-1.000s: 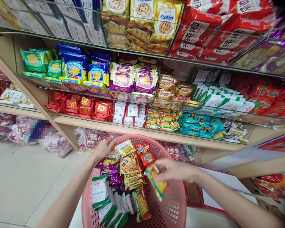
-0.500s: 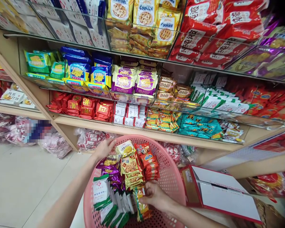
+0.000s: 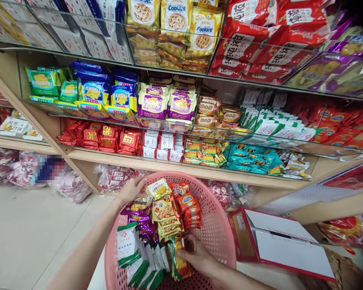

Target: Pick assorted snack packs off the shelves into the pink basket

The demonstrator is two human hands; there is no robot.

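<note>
A pink plastic basket holds several groups of wrapped snacks. My left hand is closed on its upper left rim. Inside the basket, my right hand has its fingers round yellow-green snack packets at the lower middle. White-green packets stand in a row to their left, with purple packets above these. Yellow packets lie in the middle, beside red-orange packets. A cream packet rests near the upper rim.
Wooden shelves with clear dividers hold many bagged snacks beyond the basket. An open red-and-white box is on the right. Plastic bags of red packets sit under the lowest shelf. Tiled floor shows at left.
My right hand has turned slightly around the yellow-green packets, which have shifted a little. The shelves appear slightly shifted to the left. My left hand keeps its place on the rim.
</note>
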